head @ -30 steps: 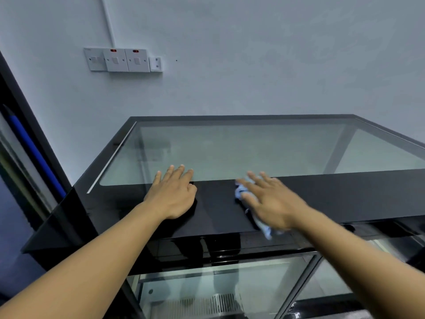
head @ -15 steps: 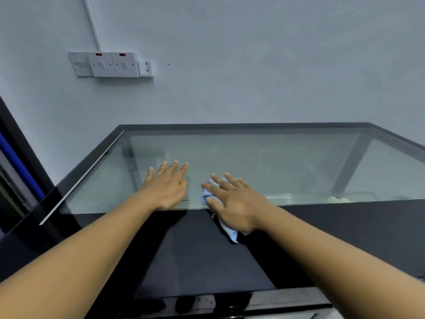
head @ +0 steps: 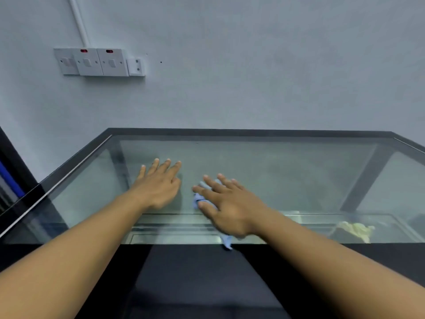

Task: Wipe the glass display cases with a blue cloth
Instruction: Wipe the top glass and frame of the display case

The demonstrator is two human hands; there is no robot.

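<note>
The glass display case [head: 287, 171] has a black frame and a clear glass top. My right hand [head: 227, 206] lies flat on that glass and presses a light blue cloth [head: 199, 200] under the palm. Cloth shows beside the fingers and pokes out by the wrist at the edge of the black strip. My left hand [head: 158, 185] rests flat on the glass just left of it, fingers spread, holding nothing. Most of the cloth is hidden under my right hand.
A black strip [head: 207, 279] runs along the near side of the case top. A yellowish crumpled item [head: 356, 230] lies inside the case at the right. Wall switches [head: 99, 62] sit on the grey wall behind. A dark frame with a blue part [head: 9, 180] stands at the left.
Both hands have slid away from me, off the black strip onto the glass. The cloth went along under my right hand. The view has come closer over the case top.
</note>
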